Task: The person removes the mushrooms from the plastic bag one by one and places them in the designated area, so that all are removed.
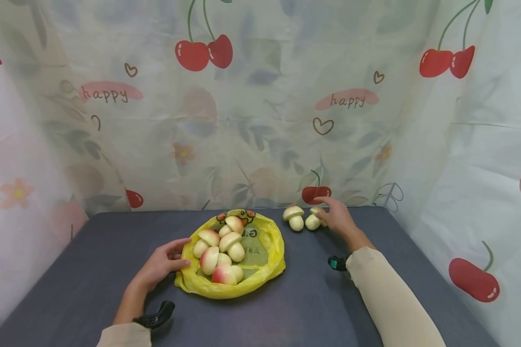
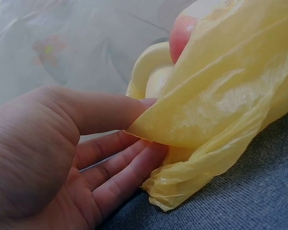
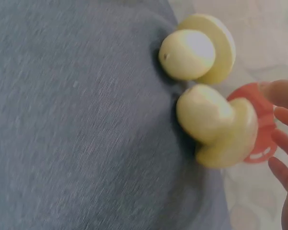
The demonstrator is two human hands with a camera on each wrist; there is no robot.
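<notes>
A yellow plastic bag (image 1: 253, 286) lies spread open on the table, with several toy mushrooms (image 1: 232, 243) with cream stems and partly red caps inside it. At its left side my left hand (image 1: 158, 265) pinches the bag's rim between thumb and fingers, as the left wrist view shows. My right hand (image 1: 340, 219) hovers by the right one of two mushrooms near the table's back edge; in the head view its fingers partly cover that mushroom (image 3: 221, 127). The right wrist view shows those fingers spread and apart from it. Beside it lies the other mushroom (image 1: 293, 218).
The dark grey table (image 1: 304, 308) ends at a hanging curtain (image 1: 260, 106) printed with cherries and the word happy. The curtain also stands along the left and right sides. Each wrist wears a black band; the right band (image 1: 337, 263) shows a green patch.
</notes>
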